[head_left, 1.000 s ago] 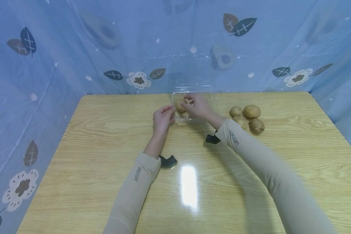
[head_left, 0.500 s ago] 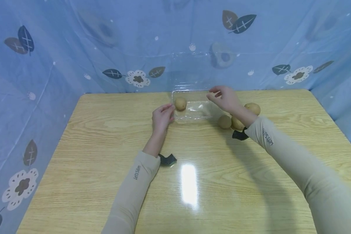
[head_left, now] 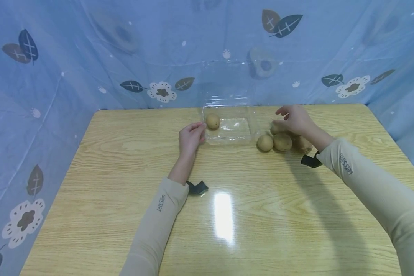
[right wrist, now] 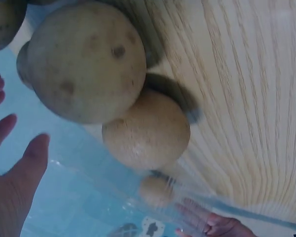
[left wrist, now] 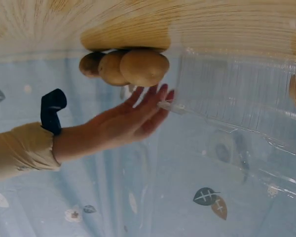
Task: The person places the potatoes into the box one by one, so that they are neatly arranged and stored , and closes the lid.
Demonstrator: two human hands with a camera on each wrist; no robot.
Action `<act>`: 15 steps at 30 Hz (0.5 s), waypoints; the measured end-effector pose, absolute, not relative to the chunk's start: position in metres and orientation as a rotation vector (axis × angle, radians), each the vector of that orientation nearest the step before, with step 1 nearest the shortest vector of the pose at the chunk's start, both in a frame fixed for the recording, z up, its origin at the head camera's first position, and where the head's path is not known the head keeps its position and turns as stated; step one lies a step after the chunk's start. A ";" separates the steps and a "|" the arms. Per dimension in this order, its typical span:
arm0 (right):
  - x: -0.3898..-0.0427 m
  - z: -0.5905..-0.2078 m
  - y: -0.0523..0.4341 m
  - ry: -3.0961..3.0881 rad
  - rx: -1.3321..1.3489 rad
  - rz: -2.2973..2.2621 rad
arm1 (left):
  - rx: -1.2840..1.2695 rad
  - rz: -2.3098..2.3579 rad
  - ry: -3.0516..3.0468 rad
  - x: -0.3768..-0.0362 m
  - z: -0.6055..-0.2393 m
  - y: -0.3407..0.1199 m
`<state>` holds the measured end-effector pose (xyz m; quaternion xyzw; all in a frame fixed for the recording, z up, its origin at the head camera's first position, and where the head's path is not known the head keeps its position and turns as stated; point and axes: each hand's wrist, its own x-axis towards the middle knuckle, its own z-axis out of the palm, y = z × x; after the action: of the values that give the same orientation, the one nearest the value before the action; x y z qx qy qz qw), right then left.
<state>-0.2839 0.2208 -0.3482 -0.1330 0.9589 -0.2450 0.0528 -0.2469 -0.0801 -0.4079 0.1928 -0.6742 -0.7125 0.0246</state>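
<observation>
From the head view, my left hand (head_left: 190, 137) rests against the left rim of the clear plastic tray (head_left: 243, 138), fingers loosely curved and clasping nothing that I can see. One potato (head_left: 212, 121) already lies in the tray's far left corner. My right hand (head_left: 294, 119) hovers with fingers spread wide, empty, over the loose potatoes (head_left: 274, 142) on the wooden table (head_left: 124, 199), just right of the tray.

The left wrist view shows my right palm open beside that cluster, fingertips (left wrist: 158, 96) near the tray's edge.

In the right wrist view, two potatoes fill the frame, touching each other; the tray's potato shows small beyond them.

I judge I am between loads, reaching for the next potato. The next move calls for closing my fingers around one without rolling its neighbours away, then lifting it over the tray's wall.
</observation>
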 end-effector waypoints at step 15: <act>-0.288 -0.355 0.215 2.858 -0.442 -0.506 | 0.640 -2.344 -2.018 -0.248 -0.406 -0.083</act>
<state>-0.2885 0.2145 -0.3553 -0.1498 0.9683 -0.1713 0.1027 -0.2481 -0.0832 -0.4061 0.2026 -0.6389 -0.7421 -0.0082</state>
